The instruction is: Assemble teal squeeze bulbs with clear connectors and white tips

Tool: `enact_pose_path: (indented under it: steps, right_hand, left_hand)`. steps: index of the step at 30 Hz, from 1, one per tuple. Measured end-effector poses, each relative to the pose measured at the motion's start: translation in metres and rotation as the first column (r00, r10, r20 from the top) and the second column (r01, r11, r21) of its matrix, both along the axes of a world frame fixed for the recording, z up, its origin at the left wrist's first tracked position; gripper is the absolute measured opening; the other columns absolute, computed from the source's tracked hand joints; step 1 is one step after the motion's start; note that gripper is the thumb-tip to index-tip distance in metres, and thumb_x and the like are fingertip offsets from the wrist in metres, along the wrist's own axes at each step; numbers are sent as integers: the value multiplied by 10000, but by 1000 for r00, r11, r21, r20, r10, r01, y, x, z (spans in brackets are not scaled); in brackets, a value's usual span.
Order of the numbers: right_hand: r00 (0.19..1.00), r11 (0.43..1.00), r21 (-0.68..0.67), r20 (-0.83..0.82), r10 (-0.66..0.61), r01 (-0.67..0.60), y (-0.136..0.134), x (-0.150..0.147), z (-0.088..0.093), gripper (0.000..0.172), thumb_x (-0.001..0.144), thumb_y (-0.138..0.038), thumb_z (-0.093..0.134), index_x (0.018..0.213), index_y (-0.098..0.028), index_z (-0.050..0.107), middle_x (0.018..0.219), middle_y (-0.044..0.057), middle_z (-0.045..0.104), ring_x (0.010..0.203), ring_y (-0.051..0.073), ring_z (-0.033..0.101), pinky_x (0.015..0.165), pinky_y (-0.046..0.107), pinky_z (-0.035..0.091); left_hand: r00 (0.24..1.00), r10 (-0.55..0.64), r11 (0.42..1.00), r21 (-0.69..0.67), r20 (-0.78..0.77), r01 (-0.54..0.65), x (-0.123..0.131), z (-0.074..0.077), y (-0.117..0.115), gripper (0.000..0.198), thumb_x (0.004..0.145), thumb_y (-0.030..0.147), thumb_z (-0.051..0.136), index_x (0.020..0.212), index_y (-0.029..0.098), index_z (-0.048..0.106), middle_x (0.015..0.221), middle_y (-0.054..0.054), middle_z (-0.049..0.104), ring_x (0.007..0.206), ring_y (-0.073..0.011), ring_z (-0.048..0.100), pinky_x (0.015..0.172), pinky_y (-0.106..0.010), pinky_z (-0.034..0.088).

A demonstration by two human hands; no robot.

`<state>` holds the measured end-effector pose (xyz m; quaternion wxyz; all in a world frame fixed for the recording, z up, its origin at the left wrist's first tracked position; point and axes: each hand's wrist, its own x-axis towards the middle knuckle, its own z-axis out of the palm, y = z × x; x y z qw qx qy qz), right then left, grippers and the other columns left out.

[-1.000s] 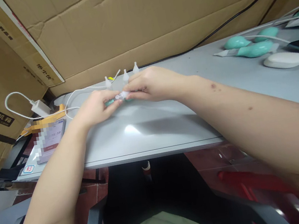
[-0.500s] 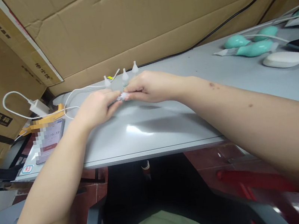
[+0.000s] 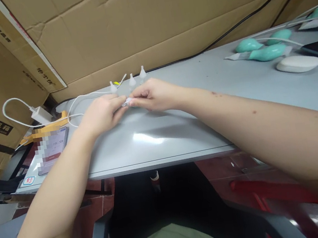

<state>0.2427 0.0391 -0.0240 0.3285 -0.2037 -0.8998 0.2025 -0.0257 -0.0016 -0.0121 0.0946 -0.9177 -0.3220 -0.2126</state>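
A small clear plastic part (image 3: 127,101) sits above the grey table (image 3: 179,132), pinched between both hands. Left hand (image 3: 100,114) and right hand (image 3: 150,95) fingers close narrowly on it. Three white nozzle tips (image 3: 131,81) stand just behind.

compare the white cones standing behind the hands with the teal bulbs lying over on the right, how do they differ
The white cones are pale and translucent; the teal bulbs are solid green. The cones stand upright in a row, tips up; the bulbs lie on their sides. The cones look much smaller than the bulbs. The cones stand just behind the left hand and right hand; the bulbs lie far off. Both rest on the grey table.
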Motion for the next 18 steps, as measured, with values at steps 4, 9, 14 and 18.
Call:
enact_pose_path:
  steps: [4,9,14,18]
  right_hand:
    - [993,999,-30,-118,-16,12,-6,-2,8,316,1111,-464,788,935,-202,779,731,-30,602,702,148,496,675,343,369]
    - [976,998,-6,-207,-60,60,-5,5,12,318,1113,-520,876,1067,-213,811,717,-38,616,679,154,510,700,349,422]
    - [983,990,28,-132,-131,136,-1,14,11,241,1096,-420,851,950,-230,830,708,-30,615,676,156,496,703,368,408]
    - [987,990,46,-96,-126,131,-3,13,11,209,1080,-383,821,929,-241,840,694,-38,609,672,149,476,696,370,393]
  left_hand:
    - [945,-78,997,4,317,81,-2,-2,5,361,1158,487,678,1071,214,898,934,-62,860,795,-206,715,780,-367,531]
    - [745,-128,985,172,654,18,-18,-1,22,422,1115,701,827,1083,300,953,972,-60,868,858,-224,750,831,-414,605]
    - [515,104,982,-5,851,-190,-34,-6,49,303,1010,607,950,1020,309,895,927,-33,833,804,-208,727,784,-399,602]
    - [423,268,958,-190,866,-216,-30,-13,57,152,896,368,942,941,248,861,905,-33,849,787,-191,743,763,-356,582]
